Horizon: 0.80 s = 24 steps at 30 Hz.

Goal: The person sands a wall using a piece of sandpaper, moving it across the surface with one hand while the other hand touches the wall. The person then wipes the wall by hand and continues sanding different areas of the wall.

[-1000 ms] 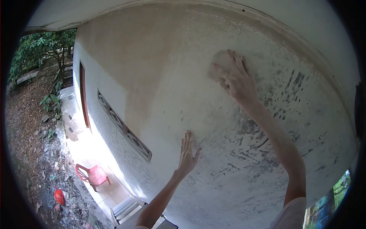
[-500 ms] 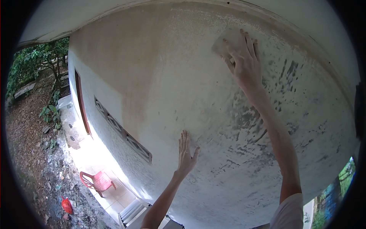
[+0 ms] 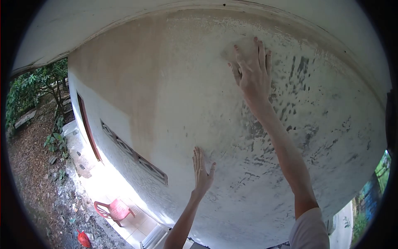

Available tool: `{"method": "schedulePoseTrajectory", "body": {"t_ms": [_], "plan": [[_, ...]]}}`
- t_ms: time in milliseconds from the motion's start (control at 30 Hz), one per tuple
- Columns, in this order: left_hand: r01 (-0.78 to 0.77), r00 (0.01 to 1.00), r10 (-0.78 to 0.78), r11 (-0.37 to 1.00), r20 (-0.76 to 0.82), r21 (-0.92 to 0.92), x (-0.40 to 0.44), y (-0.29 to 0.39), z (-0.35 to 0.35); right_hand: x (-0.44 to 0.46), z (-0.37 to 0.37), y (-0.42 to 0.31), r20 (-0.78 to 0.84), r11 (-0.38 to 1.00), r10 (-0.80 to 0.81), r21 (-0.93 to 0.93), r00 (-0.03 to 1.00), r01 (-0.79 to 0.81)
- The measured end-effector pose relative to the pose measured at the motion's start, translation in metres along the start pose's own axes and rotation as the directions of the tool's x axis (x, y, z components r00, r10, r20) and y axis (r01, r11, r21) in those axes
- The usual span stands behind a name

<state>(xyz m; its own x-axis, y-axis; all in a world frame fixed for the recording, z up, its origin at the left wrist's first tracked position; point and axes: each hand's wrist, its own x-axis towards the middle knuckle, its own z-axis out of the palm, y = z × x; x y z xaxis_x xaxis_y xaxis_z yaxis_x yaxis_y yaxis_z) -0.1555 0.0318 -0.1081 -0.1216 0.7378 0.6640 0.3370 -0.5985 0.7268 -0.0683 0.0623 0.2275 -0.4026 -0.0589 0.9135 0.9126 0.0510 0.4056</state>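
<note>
High on the pale wall (image 3: pixel 186 95), my right hand (image 3: pixel 253 74) presses a thin greyish sheet (image 3: pixel 232 50) flat against the surface. Its fingers are spread over the sheet, which shows past the thumb side. Dark smudges and streaks mark the wall beside and below that forearm. Lower and to the left, my left hand (image 3: pixel 202 172) rests on the wall with its fingers up and thumb apart, holding nothing.
A patterned vent opening (image 3: pixel 132 153) and a brown-framed doorway (image 3: pixel 88 126) lie to the left. Below are a red chair (image 3: pixel 117 209) on tiles, a white slatted object (image 3: pixel 154 237) and a red bag (image 3: pixel 83 239) on littered ground. The ceiling edge curves overhead.
My right hand and the sheet first moved up the wall, then left in view. My left hand stays on about the same wall spot. The view has shifted, with the chair now lower and further right.
</note>
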Motion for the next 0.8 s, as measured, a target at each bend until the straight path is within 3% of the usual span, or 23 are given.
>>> {"method": "schedulePoseTrajectory", "body": {"t_ms": [67,133,233,333,367,467,533,600,700,767,800], "plan": [[-0.001,1.000,0.001,1.000,-0.015,-0.015,0.000,0.003,0.001,-0.041,0.006,-0.033,0.119,0.973,-0.190,0.158,0.975,0.170],[-0.010,1.000,0.010,1.000,-0.007,-0.017,-0.002,0.001,0.003,-0.099,0.011,-0.054,0.357,0.835,-0.547,0.295,0.757,0.464],[-0.008,1.000,0.008,1.000,0.009,-0.014,-0.002,0.001,0.004,-0.082,0.003,-0.032,0.389,0.770,-0.626,0.447,0.676,0.455],[-0.002,1.000,0.002,1.000,0.007,-0.020,-0.003,0.002,0.002,-0.003,-0.003,0.014,0.121,0.967,-0.226,0.145,0.967,0.208],[-0.002,1.000,0.002,1.000,0.005,-0.028,-0.004,0.004,0.004,0.012,-0.008,0.024,-0.004,0.995,-0.072,0.075,0.997,0.072],[-0.001,1.000,0.001,1.000,-0.015,0.003,-0.005,0.000,0.010,-0.004,0.001,0.001,-0.018,0.998,0.043,0.044,0.999,-0.043],[0.009,1.000,-0.009,1.000,-0.006,-0.009,-0.005,0.003,0.009,-0.052,0.017,-0.036,0.159,0.965,-0.231,0.162,0.960,0.206],[0.007,1.000,-0.007,1.000,0.002,-0.015,-0.006,0.003,0.009,-0.094,0.007,-0.058,0.357,0.811,-0.584,0.294,0.729,0.506],[-0.013,1.000,0.013,1.000,0.011,-0.017,-0.006,0.000,0.007,-0.070,0.012,-0.031,0.352,0.795,-0.589,0.416,0.728,0.443],[-0.014,1.000,0.015,1.000,0.016,-0.024,-0.006,0.000,0.006,-0.015,0.008,-0.004,0.196,0.934,-0.328,0.215,0.924,0.286],[-0.012,1.000,0.012,1.000,0.014,-0.025,-0.006,0.000,0.005,0.006,0.006,0.007,0.104,0.973,-0.194,0.150,0.976,0.177]]}}
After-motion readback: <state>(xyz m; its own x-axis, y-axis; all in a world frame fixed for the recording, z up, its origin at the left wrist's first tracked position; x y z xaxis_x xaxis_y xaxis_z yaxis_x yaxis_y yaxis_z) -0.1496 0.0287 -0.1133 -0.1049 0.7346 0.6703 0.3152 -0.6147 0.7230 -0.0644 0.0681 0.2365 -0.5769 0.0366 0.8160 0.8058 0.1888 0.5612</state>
